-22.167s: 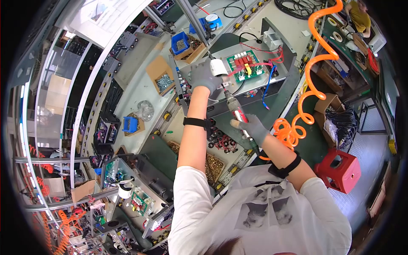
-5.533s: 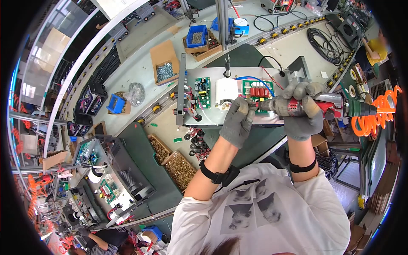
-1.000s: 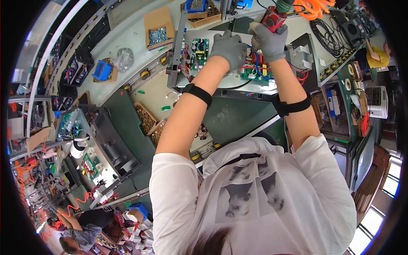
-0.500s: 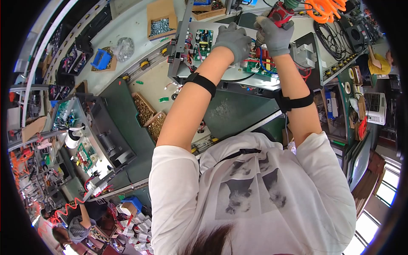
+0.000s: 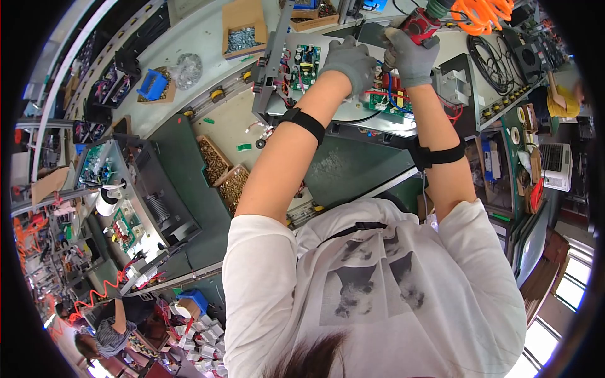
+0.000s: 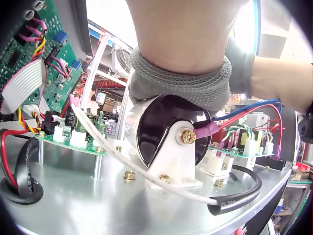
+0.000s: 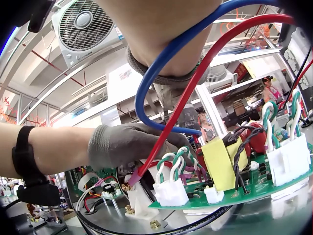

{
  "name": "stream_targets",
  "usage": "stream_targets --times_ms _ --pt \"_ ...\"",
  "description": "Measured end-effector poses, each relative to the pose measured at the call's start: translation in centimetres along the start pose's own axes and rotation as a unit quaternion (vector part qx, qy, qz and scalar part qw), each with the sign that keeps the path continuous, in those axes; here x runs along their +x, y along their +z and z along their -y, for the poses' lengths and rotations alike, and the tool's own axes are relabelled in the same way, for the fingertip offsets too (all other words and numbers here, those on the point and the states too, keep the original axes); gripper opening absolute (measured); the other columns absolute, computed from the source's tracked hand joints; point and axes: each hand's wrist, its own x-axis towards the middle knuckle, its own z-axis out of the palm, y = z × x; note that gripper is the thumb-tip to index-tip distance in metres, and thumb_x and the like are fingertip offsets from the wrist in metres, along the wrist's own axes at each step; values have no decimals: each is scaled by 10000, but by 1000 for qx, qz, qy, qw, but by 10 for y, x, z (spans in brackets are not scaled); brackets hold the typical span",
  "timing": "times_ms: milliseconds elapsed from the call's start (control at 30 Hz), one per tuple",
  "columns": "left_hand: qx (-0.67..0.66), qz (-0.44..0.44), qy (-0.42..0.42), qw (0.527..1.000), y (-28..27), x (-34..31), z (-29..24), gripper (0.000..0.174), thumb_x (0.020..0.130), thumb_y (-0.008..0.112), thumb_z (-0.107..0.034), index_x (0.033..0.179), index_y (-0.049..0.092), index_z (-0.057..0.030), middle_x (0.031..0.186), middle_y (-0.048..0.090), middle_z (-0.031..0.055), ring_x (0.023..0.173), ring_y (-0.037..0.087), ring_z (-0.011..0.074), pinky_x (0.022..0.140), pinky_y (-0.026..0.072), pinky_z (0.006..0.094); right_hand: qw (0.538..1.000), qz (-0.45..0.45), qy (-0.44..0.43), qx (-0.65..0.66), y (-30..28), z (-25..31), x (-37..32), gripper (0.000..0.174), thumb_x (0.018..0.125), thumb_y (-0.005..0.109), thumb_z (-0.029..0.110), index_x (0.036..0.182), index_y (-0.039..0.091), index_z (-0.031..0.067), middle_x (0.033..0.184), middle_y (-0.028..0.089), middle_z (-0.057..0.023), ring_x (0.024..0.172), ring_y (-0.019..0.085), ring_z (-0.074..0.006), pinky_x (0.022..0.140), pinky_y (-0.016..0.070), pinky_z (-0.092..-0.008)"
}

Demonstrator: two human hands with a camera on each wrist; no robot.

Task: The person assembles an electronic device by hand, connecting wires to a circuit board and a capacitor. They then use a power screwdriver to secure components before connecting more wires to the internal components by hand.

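My gloved left hand (image 5: pixel 350 64) lies over the top of a white cylinder with a black end face (image 6: pixel 154 129), which a white bracket (image 6: pixel 173 169) holds on a metal chassis (image 6: pixel 122 210). Its fingertips are hidden on the far side; I cannot tell what they hold. My gloved right hand (image 5: pixel 413 60) grips a red power screwdriver (image 5: pixel 419 26) beyond the cylinder, its hose end pointing away from me. The bit is hidden. Blue cable (image 7: pixel 151 88) and red cable (image 7: pixel 195 78) arch over the right-hand circuit board (image 7: pixel 210 198), close by both hands.
A second circuit board (image 5: pixel 305 66) sits left on the chassis. Open boxes of fasteners (image 5: pixel 242 39) stand behind and at the front left (image 5: pixel 232 183). An orange coiled hose (image 5: pixel 482 14) hangs at the top right. Another partly built unit (image 5: pixel 135 208) stands on the left.
Since 5.5 s ago, both hands and the screwdriver have moved from the cylinder's near side to its far side, and the tool has swung to point its hose away. The last second shows almost no hand movement.
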Motion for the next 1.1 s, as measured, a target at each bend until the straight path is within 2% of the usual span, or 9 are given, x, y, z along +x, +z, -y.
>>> stream_targets --times_ms 67,233,400,467,567,733,933,1033,1100 --pt "3 -3 0 1000 0 0 0 272 840 479 -283 1038 660 -233 1142 575 -13 1152 432 220 924 351 443 998 10 67 -4 -3 3 -1 68 740 629 40 741 591 -16 612 594 -96 425 495 -112 379 373 -247" --pt "-2 -9 0 1000 -3 -1 0 259 840 482 -273 1018 665 -230 1133 577 -12 1150 430 217 919 354 443 997 -12 69 23 3 3 -1 71 745 620 34 735 582 -25 577 550 -81 374 446 -108 349 323 -249" --pt "-3 25 5 1000 -6 -1 0 315 834 496 -290 1105 649 -237 1182 563 15 1204 397 231 911 349 412 998 -9 67 -3 -1 0 0 82 742 629 38 741 581 -28 584 556 -85 376 443 -107 351 325 -246" --pt "-6 12 5 1000 -4 -1 0 279 839 487 -278 1054 659 -233 1153 571 7 1181 410 232 919 348 428 993 -2 116 -16 -3 3 1 136 677 710 72 725 589 30 631 583 -20 497 509 -83 425 383 -238" --pt "-9 0 2 1000 -4 -2 -1 250 843 482 -266 1005 669 -232 1132 575 5 1164 420 235 926 346 445 998 10 46 -42 -4 -6 3 134 675 715 75 733 602 33 649 590 0 535 512 -64 473 403 -236" --pt "14 5 9 1000 -10 -11 -5 245 837 499 -260 1010 671 -241 1155 566 20 1188 408 243 919 343 447 999 -5 24 -37 -3 -5 2 138 681 717 78 742 602 34 650 584 19 557 517 -66 511 414 -236" --pt "37 -37 38 998 -2 -6 -9 194 771 588 -226 931 688 -181 1132 561 13 1173 412 209 956 299 424 994 -15 93 62 -6 0 2 148 681 721 42 758 594 36 597 536 6 443 462 -69 385 331 -226" --pt "24 -62 58 996 4 -1 -6 181 760 595 -216 901 687 -152 1126 561 14 1167 415 201 978 274 424 997 -29 24 62 -3 7 2 148 686 722 39 752 589 35 563 519 7 421 453 -73 373 323 -231" --pt "24 -56 63 996 5 -1 -4 185 760 592 -217 905 685 -149 1122 561 19 1163 418 203 979 274 430 996 -5 63 57 -8 10 3 138 708 698 38 789 587 26 613 560 -28 427 475 -87 379 340 -227"
